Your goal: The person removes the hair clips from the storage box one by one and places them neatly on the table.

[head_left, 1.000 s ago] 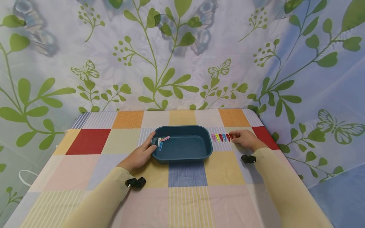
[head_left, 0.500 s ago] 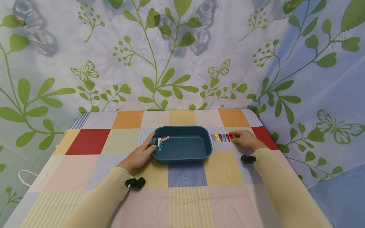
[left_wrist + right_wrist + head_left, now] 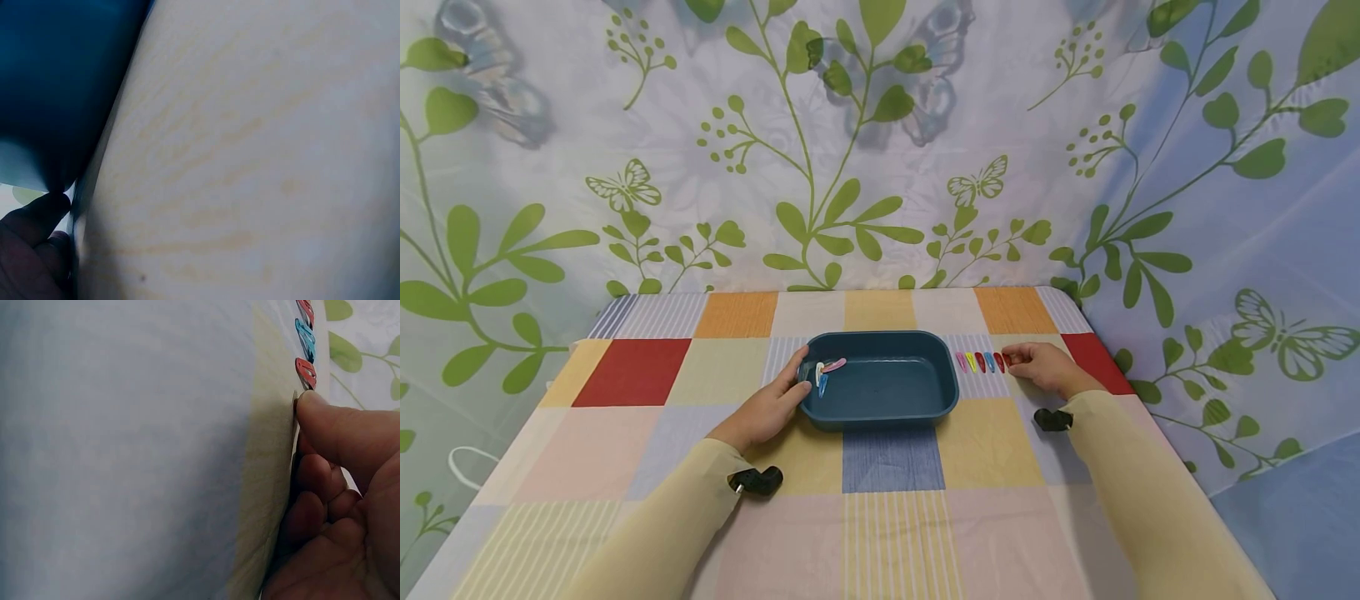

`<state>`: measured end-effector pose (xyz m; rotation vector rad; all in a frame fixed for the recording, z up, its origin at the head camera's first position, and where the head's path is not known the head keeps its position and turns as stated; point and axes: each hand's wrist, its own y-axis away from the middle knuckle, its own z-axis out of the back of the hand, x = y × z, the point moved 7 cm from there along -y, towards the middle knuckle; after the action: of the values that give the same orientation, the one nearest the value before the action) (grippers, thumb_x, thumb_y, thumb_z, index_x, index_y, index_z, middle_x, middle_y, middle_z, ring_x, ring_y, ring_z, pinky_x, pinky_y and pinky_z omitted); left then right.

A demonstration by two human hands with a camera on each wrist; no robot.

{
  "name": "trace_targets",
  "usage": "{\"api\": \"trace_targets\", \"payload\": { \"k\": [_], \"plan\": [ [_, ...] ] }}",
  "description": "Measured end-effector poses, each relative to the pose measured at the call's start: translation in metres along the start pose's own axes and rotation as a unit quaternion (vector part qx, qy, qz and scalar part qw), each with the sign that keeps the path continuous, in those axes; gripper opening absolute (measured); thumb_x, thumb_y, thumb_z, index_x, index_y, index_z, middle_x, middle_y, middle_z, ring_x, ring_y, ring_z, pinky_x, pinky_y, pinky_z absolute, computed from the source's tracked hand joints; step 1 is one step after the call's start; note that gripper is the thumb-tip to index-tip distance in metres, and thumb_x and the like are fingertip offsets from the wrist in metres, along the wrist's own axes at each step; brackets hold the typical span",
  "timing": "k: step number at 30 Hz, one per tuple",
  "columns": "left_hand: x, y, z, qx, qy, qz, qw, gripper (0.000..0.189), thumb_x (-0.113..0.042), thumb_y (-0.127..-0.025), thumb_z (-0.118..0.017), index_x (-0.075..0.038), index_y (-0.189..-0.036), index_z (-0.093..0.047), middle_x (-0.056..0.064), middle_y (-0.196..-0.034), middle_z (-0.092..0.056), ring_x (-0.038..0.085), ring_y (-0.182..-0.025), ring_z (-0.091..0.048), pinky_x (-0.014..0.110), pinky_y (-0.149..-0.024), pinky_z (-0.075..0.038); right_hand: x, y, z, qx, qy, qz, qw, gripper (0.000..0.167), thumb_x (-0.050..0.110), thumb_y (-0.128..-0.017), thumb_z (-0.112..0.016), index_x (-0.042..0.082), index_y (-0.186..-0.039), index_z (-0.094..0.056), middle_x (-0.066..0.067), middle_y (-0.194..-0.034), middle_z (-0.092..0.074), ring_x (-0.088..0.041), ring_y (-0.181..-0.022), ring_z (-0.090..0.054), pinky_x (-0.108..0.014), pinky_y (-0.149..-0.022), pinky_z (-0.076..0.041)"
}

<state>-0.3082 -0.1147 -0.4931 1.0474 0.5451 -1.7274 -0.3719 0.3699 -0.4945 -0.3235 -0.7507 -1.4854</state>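
Observation:
A dark blue rectangular plastic tray stands mid-table. My left hand grips its left end, thumb over the rim, fingers along the outer wall. In the left wrist view its fingertips are right at the tray's lower corner. Inside the tray's left end lie a pink snap hair clip, a white one and a blue one. My right hand pinches a red hair clip at the right end of a row, close over the cloth. Its thumb mostly hides that clip in the right wrist view.
The row between tray and right hand holds several snap clips, among them a pink clip, a yellow clip and a blue clip. A patchwork cloth covers the table. A leaf-printed curtain hangs behind.

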Motion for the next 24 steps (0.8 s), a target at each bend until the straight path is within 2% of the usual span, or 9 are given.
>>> {"api": "trace_targets", "payload": {
  "k": [4, 12, 16, 18, 21, 24],
  "plan": [
    [0.000, 0.000, 0.001, 0.000, -0.004, 0.003, 1.0000, 0.067, -0.039, -0.115, -0.039, -0.042, -0.169, 0.000, 0.008, -0.178, -0.010, 0.037, -0.163, -0.013, 0.063, -0.129, -0.014, 0.002, 0.003, 0.000, -0.004, -0.002, 0.003, 1.0000, 0.048, 0.014, -0.102, -0.069, 0.000, -0.147, -0.059, -0.016, -0.118, -0.066, -0.025, -0.102, -0.054, -0.023, -0.077, -0.047],
    [-0.001, 0.000, 0.001, 0.001, -0.004, -0.001, 1.0000, 0.067, -0.040, -0.114, -0.040, -0.043, -0.169, -0.002, 0.008, -0.178, -0.012, 0.038, -0.163, -0.015, 0.063, -0.129, -0.014, -0.005, 0.004, 0.003, -0.007, -0.024, -0.005, 0.9997, 0.051, 0.020, -0.104, -0.066, 0.000, -0.150, -0.055, -0.018, -0.121, -0.065, -0.025, -0.100, -0.052, -0.024, -0.071, -0.046],
    [0.000, 0.000, 0.000, 0.003, -0.007, -0.001, 1.0000, 0.067, -0.040, -0.114, -0.040, -0.043, -0.169, -0.002, 0.007, -0.178, -0.012, 0.038, -0.163, -0.015, 0.064, -0.129, -0.015, -0.004, 0.006, 0.007, -0.009, -0.025, -0.014, 0.9996, 0.052, 0.026, -0.105, -0.063, 0.004, -0.151, -0.055, -0.021, -0.134, -0.064, -0.030, -0.111, -0.055, -0.028, -0.081, -0.051],
    [0.001, 0.000, 0.000, 0.002, -0.008, 0.002, 1.0000, 0.067, -0.041, -0.114, -0.040, -0.044, -0.169, -0.002, 0.007, -0.178, -0.012, 0.038, -0.163, -0.016, 0.064, -0.129, -0.015, 0.005, 0.007, 0.011, -0.023, -0.021, -0.007, 0.9995, 0.050, 0.028, -0.106, -0.061, 0.005, -0.151, -0.056, -0.023, -0.141, -0.062, -0.035, -0.120, -0.056, -0.037, -0.091, -0.054],
    [0.002, 0.000, 0.001, 0.000, -0.004, 0.016, 0.9999, 0.066, -0.043, -0.114, -0.041, -0.049, -0.167, -0.003, 0.005, -0.178, -0.014, 0.037, -0.163, -0.016, 0.064, -0.129, -0.015, 0.031, 0.008, 0.015, -0.046, -0.013, 0.022, 0.9986, 0.047, 0.027, -0.108, -0.060, 0.005, -0.149, -0.058, -0.025, -0.145, -0.061, -0.041, -0.131, -0.056, -0.051, -0.104, -0.052],
    [0.003, 0.001, 0.002, -0.002, -0.007, 0.024, 0.9997, 0.066, -0.045, -0.113, -0.041, -0.051, -0.167, -0.003, 0.006, -0.178, -0.014, 0.038, -0.163, -0.017, 0.066, -0.128, -0.016, 0.065, 0.008, 0.013, -0.052, 0.003, 0.065, 0.9965, 0.046, 0.026, -0.109, -0.059, 0.004, -0.149, -0.058, -0.025, -0.146, -0.061, -0.043, -0.130, -0.060, -0.055, -0.105, -0.053]
  ]
}}
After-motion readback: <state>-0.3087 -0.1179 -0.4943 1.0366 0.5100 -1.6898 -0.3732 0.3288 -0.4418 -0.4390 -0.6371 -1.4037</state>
